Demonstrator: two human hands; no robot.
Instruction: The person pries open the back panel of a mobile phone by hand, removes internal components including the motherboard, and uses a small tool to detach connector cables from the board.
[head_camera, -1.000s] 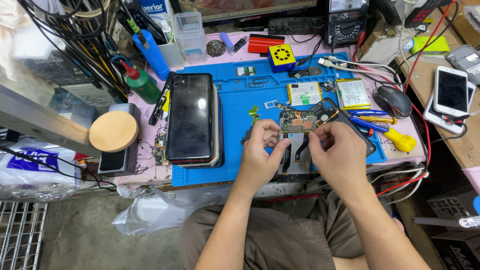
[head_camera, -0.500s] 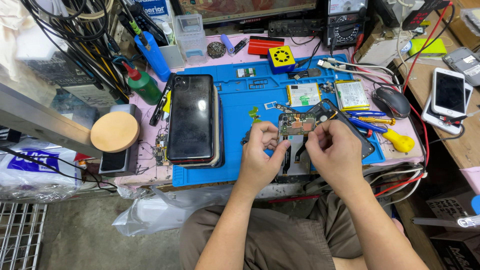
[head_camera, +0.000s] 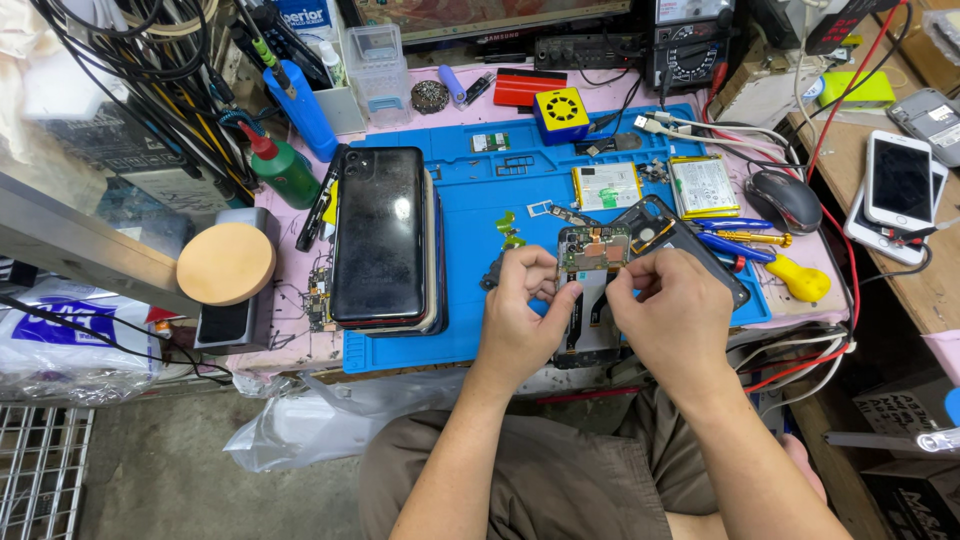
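Left hand (head_camera: 520, 310): curling over the left edge of the opened phone (head_camera: 590, 290), thumb and fingers pinching its side.
Right hand (head_camera: 670, 315): pressing thumb and forefinger together on something small at the phone's upper right; too small to be telling what.
Opened phone: lying back-off at the front middle of the blue repair mat (head_camera: 480, 190), circuit board (head_camera: 592, 247) showing at its top end, lower half hiding under both hands.
Left of the hands: stack of black phones (head_camera: 383, 240) lying lengthwise on the mat, just beside the left hand.
Beyond the hands: two flat phone batteries (head_camera: 655, 185) lying side by side, a yellow cube-shaped block (head_camera: 560, 112) sitting further back.
Right of the hands: blue-handled screwdrivers (head_camera: 740, 240), a yellow tool (head_camera: 800, 280) and a black computer mouse (head_camera: 785, 200) crowding the mat's right edge.
Far right: white smartphone (head_camera: 898, 180) resting on a wooden shelf (head_camera: 925, 290).
Far left: round wooden disc (head_camera: 226, 263) sitting off the mat, green bottle (head_camera: 282, 168) standing behind it.
Back left: tangle of black cables (head_camera: 130, 70) hanging over the bench.
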